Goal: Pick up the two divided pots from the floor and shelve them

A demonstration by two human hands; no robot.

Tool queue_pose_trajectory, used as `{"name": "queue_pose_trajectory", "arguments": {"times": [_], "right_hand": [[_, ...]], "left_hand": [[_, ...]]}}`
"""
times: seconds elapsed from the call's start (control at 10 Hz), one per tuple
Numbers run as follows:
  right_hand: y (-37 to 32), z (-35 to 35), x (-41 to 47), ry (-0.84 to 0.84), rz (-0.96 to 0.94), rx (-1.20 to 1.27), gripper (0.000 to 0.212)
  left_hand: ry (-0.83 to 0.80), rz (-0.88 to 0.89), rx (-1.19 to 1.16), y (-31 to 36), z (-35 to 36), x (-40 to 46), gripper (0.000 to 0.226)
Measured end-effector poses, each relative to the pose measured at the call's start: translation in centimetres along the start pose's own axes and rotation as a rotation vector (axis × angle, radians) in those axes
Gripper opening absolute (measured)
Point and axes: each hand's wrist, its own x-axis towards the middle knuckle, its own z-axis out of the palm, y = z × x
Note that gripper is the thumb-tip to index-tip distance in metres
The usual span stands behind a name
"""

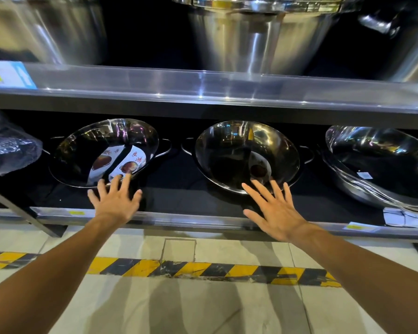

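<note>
Two shiny steel divided pots stand tilted on the bottom shelf [155, 219], each with side handles and a curved divider. The left pot [82, 150] carries a white label with red print. The right pot [229, 150] has a smaller label inside. My left hand [115, 201] is spread flat in front of the left pot, fingertips at its near rim. In front of the right pot, my right hand [274, 213] is also spread, fingertips at the rim. Neither hand holds anything.
A stack of steel woks [381, 169] leans at the right of the same shelf. A plastic-wrapped item [10, 145] lies at the left. Large steel stockpots [256, 39] fill the upper shelf. Yellow-black hazard tape [179, 271] crosses the tiled floor below.
</note>
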Motion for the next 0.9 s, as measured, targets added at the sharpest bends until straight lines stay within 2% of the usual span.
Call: {"name": "queue_pose_trajectory", "arguments": {"times": [0.2,0.4,0.6,0.7,0.8,0.9], "right_hand": [[0.0,-0.3,0.1,-0.015,0.012,-0.007,0.066],[0.0,-0.3,0.1,-0.043,0.028,-0.015,0.068],[0.1,-0.1,0.2,-0.041,0.03,-0.01,0.069],[-1.8,-0.8,0.0,0.074,0.014,-0.057,0.072],[-5.4,-2.3,-1.1,0.144,-0.057,0.015,0.07],[-11.0,-5.6,-2.9,0.09,-0.172,0.074,0.067]], "left_hand": [[0.103,0.242,-0.185,-0.7,0.3,-0.7,0.071],[0.098,0.245,-0.134,-0.8,0.1,-0.7,0.073],[-0.003,0.18,-0.077,-2.0,-0.3,-0.2,0.071],[-0.014,0.181,-0.061,-2.4,-1.7,-1.6,0.072],[0.0,0.303,-0.007,-2.6,-3.5,-5.3,0.08],[0.011,0.451,-0.021,-4.8,-8.5,-8.6,0.081]]}}
